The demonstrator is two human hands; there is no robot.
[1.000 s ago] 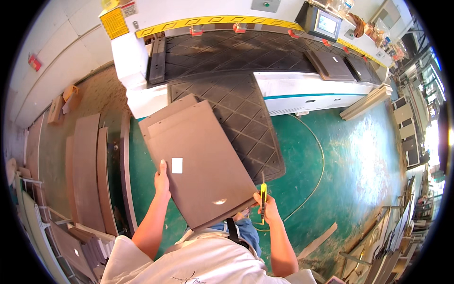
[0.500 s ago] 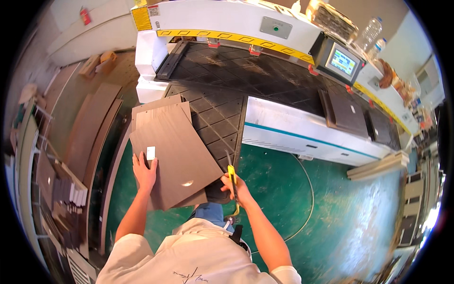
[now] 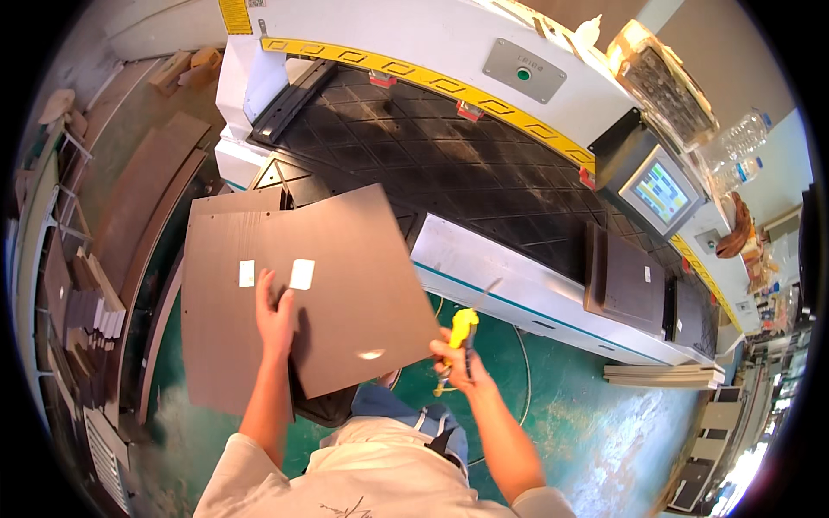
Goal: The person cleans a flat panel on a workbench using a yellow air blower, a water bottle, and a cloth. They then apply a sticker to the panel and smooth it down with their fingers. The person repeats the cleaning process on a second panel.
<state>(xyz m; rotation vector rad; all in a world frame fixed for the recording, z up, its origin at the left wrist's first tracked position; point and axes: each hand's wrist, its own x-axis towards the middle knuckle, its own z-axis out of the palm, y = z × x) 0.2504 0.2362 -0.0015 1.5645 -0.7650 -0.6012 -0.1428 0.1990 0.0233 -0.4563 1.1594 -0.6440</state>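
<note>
A brown rectangular panel (image 3: 363, 285) with a white label lies slanted across another brown panel (image 3: 220, 337), which has its own label. My left hand (image 3: 275, 321) rests at the upper panel's left edge, its fingers stretched and thumb apart beside the label. In my right hand (image 3: 465, 364) is a yellow air blow gun (image 3: 464, 328) with a thin metal nozzle pointing up and away. The fingers of that hand are wrapped round the gun and meet the upper panel's right corner. What supports the panels is mostly hidden beneath them.
Beyond the panels stands a machine with a dark gridded bed (image 3: 406, 138), a white gantry beam (image 3: 414, 34) and a touchscreen (image 3: 661, 190). More brown panels (image 3: 626, 281) lie on its right side. Long boards (image 3: 147, 198) stand at left. A thin hose (image 3: 528, 371) trails over the green floor.
The upper panel has shifted right across the one below, uncovering that panel and its label on the left. My right hand has moved rightward with the blow gun. The view has shifted too.
</note>
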